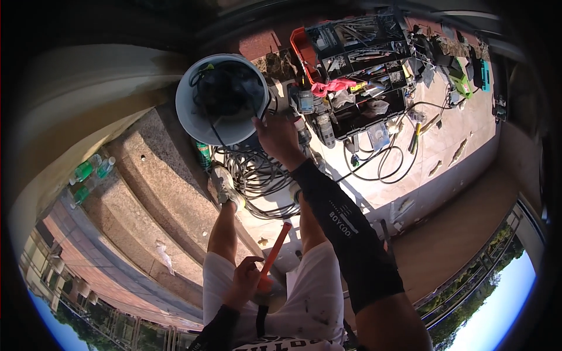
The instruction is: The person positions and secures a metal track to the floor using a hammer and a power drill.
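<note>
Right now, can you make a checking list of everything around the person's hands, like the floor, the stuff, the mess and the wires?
Surface: sunlit tiled floor beside a stone ledge.
Job's things: white hard hat, inside showing, held at its rim; orange-handled tool over the lap.
Clutter: open black tool case with an orange edge, pink rag, hand tools on the floor, green can.
Hands: right hand grips the hard hat; left hand grips the orange-handled tool.
Cables: coiled grey cable by the feet; black cord looping across the floor.
Surroundings: plastic bottles below the ledge, trees, sky.
</note>
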Available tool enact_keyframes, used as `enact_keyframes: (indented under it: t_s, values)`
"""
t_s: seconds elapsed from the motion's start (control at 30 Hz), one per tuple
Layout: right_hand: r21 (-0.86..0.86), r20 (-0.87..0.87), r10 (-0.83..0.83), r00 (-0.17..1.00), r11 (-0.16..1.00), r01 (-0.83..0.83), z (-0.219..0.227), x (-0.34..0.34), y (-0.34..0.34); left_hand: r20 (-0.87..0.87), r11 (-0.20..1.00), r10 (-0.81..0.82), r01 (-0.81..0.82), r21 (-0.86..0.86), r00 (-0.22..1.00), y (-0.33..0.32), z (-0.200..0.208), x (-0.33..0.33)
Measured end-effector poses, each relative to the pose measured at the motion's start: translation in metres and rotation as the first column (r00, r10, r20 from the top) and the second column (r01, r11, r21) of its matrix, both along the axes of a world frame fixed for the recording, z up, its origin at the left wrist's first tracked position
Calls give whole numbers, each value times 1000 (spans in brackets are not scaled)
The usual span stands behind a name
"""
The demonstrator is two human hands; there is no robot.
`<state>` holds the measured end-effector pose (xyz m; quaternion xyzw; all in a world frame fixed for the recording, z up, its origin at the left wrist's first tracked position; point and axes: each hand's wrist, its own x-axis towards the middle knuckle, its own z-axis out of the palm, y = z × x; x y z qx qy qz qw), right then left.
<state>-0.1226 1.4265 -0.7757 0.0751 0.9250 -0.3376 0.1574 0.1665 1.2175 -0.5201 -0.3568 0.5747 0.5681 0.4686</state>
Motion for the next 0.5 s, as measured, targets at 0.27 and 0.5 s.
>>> enact_keyframes:
  t_s: [0.27,0.5]
  values:
    - [445,206,-292,934,878,176,-138,-21,112,55,976,-134,141,-168,989,10,-49,30]
    - [480,309,-220,925,876,48,-130,-54,91,-19,997,-50,49,-59,999,3,-50,43]
